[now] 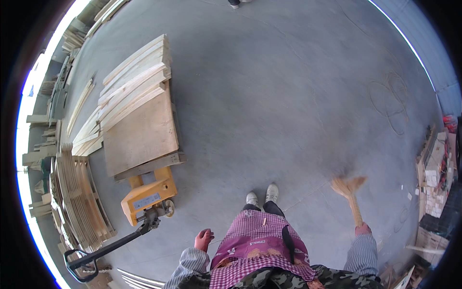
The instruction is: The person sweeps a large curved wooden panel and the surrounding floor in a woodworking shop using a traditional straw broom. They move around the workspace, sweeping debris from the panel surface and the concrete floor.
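Note:
My right hand point(363, 229) is closed round the short handle of a straw broom point(354, 206), out to my right. The broom's bristles fan out flat against the grey floor point(260, 111). Just beyond their tips lies a darker patch of dust point(340, 169). At the left of my checked pink apron point(255, 231), my left hand point(204, 239) hangs with its fingers curled in and nothing visible in them.
A yellow pallet jack point(149, 196) with a black handle stands at left, under a pallet of boards point(139, 132). Stacked slats point(77, 197) lie farther left. A loose cable point(387, 98) and wood offcuts point(435, 168) are at right. Another person's shoes point(235, 6) show at the far edge.

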`<state>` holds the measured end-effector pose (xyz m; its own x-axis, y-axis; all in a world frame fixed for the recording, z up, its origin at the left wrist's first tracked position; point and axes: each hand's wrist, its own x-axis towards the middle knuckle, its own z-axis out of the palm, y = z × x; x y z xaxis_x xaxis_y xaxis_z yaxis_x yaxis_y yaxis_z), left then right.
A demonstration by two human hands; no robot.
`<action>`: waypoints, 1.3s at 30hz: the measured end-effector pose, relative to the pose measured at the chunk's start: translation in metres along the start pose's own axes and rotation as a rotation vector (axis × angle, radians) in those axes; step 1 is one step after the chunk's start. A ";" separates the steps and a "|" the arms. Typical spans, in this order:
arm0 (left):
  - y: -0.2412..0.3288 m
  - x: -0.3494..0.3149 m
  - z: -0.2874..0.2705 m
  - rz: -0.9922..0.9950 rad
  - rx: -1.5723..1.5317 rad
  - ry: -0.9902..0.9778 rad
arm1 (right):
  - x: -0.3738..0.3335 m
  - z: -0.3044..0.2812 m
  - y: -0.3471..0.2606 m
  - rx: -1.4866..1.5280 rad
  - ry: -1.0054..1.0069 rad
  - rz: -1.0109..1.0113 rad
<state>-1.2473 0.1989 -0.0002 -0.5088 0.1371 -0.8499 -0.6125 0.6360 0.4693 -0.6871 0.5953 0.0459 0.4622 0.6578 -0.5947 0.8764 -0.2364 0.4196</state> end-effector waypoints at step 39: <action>0.284 0.201 -0.108 -0.158 -0.212 0.117 | -0.076 -0.205 -0.596 -0.074 0.060 -0.608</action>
<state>-1.5882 0.3250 -0.0116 -0.4562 -0.0476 -0.8886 -0.7962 0.4679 0.3837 -1.2722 0.8322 -0.0182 -0.1275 0.6990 -0.7037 0.9679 0.2427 0.0657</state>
